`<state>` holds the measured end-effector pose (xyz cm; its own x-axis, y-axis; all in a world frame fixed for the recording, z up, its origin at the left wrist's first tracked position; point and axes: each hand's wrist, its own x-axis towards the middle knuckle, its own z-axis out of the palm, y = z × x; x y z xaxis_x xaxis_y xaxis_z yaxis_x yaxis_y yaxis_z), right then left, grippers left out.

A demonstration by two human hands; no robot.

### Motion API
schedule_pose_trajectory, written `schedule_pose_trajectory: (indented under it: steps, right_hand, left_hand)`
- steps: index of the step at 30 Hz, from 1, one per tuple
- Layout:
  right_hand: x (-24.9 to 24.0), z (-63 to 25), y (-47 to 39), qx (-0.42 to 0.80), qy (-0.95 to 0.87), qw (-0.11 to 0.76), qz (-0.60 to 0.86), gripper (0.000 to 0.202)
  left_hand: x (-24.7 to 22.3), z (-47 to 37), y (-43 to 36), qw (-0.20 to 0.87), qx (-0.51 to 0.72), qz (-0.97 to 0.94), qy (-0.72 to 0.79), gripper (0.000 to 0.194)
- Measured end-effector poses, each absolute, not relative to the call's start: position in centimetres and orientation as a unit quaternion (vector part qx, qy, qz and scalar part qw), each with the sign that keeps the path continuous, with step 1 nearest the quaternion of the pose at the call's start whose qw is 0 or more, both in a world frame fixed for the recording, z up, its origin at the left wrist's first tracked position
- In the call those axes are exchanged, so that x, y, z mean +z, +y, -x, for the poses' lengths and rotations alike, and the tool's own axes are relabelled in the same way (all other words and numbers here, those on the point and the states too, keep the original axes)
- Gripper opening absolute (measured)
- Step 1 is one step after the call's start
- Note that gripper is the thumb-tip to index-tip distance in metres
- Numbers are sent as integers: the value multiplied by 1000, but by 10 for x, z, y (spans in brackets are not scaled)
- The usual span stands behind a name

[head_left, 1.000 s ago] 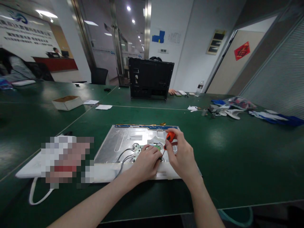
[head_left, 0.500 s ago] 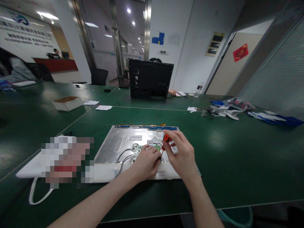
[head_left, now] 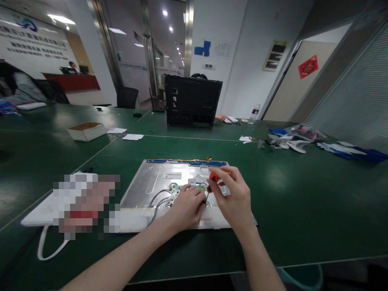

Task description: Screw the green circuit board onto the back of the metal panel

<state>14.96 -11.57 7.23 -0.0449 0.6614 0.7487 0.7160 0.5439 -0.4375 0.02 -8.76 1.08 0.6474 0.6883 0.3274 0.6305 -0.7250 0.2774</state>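
A silver display panel (head_left: 139,184) lies back side up on the table before me, with a green circuit board (head_left: 176,195) and dark cables on it. My right hand (head_left: 235,194) is closed around the red-and-black handle of a screwdriver (head_left: 214,178). The shaft slants down to the board's right end, close to my left fingertips. My left hand (head_left: 189,202) rests over the board, its fingers bent together and pressed down; what lies under them, if anything, is hidden. A blue circuit strip (head_left: 184,162) runs along the panel's far edge.
A white bag (head_left: 39,210), partly pixelated, lies left. Beyond are an open box (head_left: 86,132), papers (head_left: 132,137) and an upright black monitor housing (head_left: 192,101), with another person's hand (head_left: 220,117) beside it. Plastic bags and parts (head_left: 291,139) lie right. A teal bin (head_left: 303,277) stands below the edge.
My right hand has shifted very slightly and the screwdriver handle has turned a little in its fingers. My left hand stays in place on the board.
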Motion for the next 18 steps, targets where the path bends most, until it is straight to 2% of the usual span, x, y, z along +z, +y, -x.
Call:
schedule_pose_trajectory:
  steps: [4, 10, 18]
  right_hand:
    - [74, -149, -116, -13, -737, 485, 472, 32]
    - [72, -150, -115, -24, -738, 494, 459, 20]
    - [74, -151, -115, -5, -736, 493, 464, 26]
  left_hand:
    - [12, 0, -87, 67, 206, -906, 362, 9]
    - [11, 0, -87, 73, 210, -908, 355, 10]
    - [11, 1, -87, 63, 213, -907, 357, 5]
